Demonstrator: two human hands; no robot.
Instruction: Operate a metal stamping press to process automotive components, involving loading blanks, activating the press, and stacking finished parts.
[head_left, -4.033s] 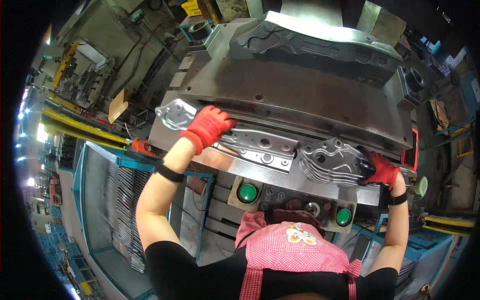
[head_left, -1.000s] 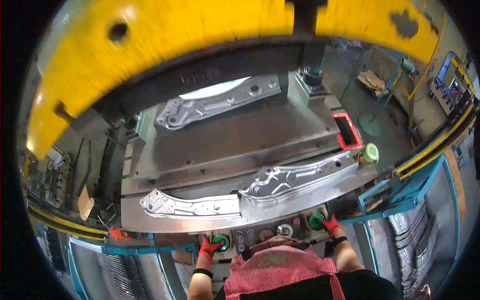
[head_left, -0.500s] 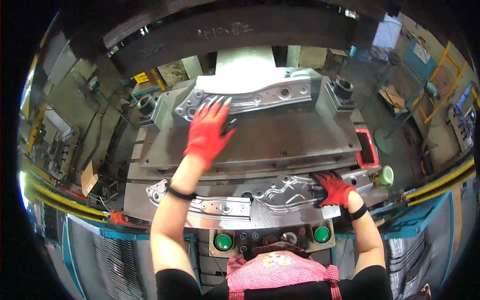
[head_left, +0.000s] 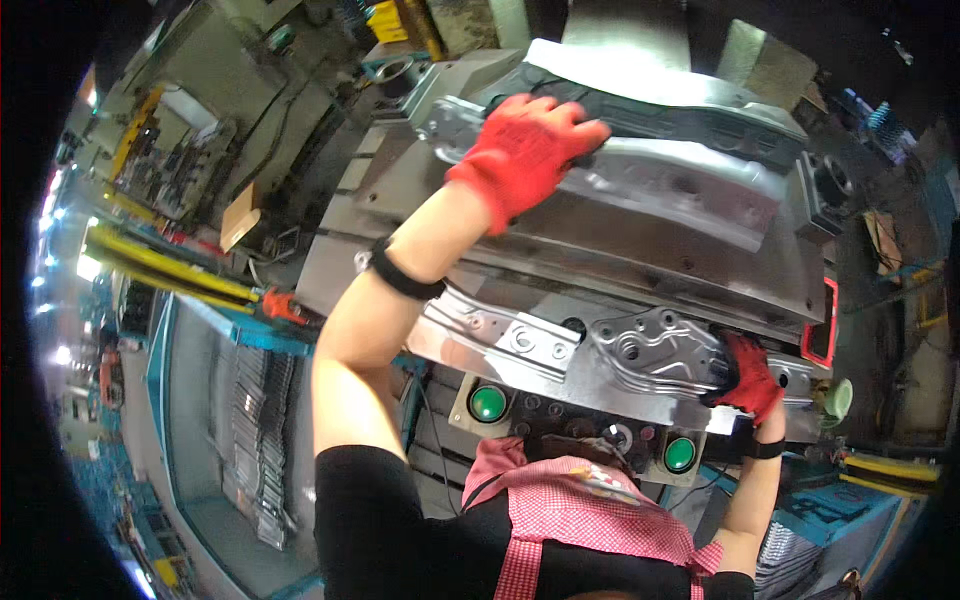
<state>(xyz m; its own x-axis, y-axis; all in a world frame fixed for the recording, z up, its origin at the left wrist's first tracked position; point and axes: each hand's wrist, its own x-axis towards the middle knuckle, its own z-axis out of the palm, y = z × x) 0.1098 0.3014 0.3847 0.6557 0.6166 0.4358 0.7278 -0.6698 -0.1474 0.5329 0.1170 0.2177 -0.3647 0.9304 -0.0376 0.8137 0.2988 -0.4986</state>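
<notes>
My left hand [head_left: 530,150], in a red glove, is closed on a long stamped metal panel [head_left: 690,185]. The panel is off the dark forming face of the die [head_left: 640,105] and tilted in front of it. At the front ledge my right hand [head_left: 748,380], in a red glove with a dark palm side, has its fingers curled over a second stamped panel [head_left: 650,345], which has a wide ribbed end. A third panel [head_left: 500,330] lies left of it on the ledge, partly behind my left forearm.
Guide posts [head_left: 832,180] stand at the die's sides. Below the ledge a control box carries green buttons [head_left: 488,403]. Racks of stacked metal parts [head_left: 262,430] stand left and right. A pale green round object [head_left: 838,398] sits at the ledge's right end. Yellow rails [head_left: 170,265] flank the press.
My left hand has closed on the panel and drawn it off the die toward me. My right hand stays at the second panel. The whole view has turned and shifted.
</notes>
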